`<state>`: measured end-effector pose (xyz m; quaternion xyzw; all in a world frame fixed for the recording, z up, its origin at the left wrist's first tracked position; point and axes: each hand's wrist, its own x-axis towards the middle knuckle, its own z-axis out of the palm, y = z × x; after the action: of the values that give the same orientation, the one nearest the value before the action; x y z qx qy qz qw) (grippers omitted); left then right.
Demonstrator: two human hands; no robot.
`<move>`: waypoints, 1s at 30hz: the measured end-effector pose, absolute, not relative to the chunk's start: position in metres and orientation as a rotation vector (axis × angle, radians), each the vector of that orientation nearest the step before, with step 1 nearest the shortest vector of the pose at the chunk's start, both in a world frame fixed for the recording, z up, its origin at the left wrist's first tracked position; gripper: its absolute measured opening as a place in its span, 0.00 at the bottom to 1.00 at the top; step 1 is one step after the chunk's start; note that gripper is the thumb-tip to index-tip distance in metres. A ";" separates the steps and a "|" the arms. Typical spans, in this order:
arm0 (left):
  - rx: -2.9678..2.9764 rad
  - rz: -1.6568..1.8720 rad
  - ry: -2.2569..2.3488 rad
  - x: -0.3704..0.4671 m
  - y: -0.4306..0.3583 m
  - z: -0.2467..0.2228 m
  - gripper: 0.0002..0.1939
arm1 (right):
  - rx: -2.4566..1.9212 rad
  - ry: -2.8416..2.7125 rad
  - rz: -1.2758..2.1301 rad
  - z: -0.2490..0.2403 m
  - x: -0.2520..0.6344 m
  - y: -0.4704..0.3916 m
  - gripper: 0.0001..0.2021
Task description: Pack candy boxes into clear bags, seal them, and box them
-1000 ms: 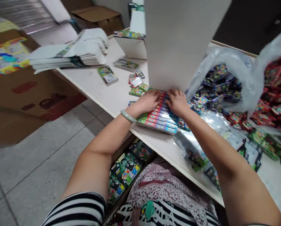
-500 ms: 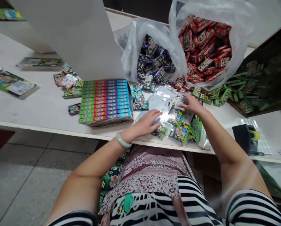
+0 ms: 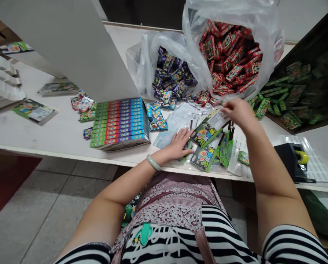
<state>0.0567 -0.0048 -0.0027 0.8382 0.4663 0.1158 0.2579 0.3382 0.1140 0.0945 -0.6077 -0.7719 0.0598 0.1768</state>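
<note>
Several flat printed bags [image 3: 203, 157] with green and black labels lie overlapping near the table's front edge. My left hand [image 3: 179, 144] rests with its fingers spread at the left side of these bags, beside a clear plastic sheet or bag [image 3: 164, 137]. Pinched in my right hand [image 3: 236, 112] is the upper right corner of one printed bag [image 3: 207, 128], which slants across the others. Green packets [image 3: 224, 148] lie under and to the right of the bags. An open display box [image 3: 120, 123] holds rows of green, red, purple and blue packs, left of my left hand.
Plastic sacks of purple packets [image 3: 174, 71] and red packets [image 3: 232, 55] stand at the back. A dark box of green packets [image 3: 293, 99] is on the right, near a black tape dispenser [image 3: 291, 161]. Loose blue packets [image 3: 158, 119] lie beside the display box.
My right hand has moved right and closed on a printed bag's corner, which is now raised and slanted. My left hand stays by the bags. The view has shifted a little.
</note>
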 end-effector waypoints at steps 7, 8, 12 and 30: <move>2.280 1.181 1.157 0.089 0.005 0.059 0.25 | -1.425 -2.049 0.265 0.152 0.330 0.030 0.11; 2.236 1.173 1.166 0.092 0.005 0.068 0.20 | -1.403 -2.003 0.363 0.150 0.324 0.022 0.12; 2.220 1.078 1.135 0.084 -0.001 0.088 0.11 | -1.215 -1.826 0.995 0.132 0.308 0.011 0.17; 2.368 1.013 1.231 0.056 -0.020 0.070 0.16 | -1.054 -1.708 0.619 0.090 0.282 -0.018 0.13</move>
<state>0.0556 -0.0200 0.0703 0.8211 0.4266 0.3511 0.1431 0.2825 -0.0181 0.0901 -0.4353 -0.7056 0.2556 0.4973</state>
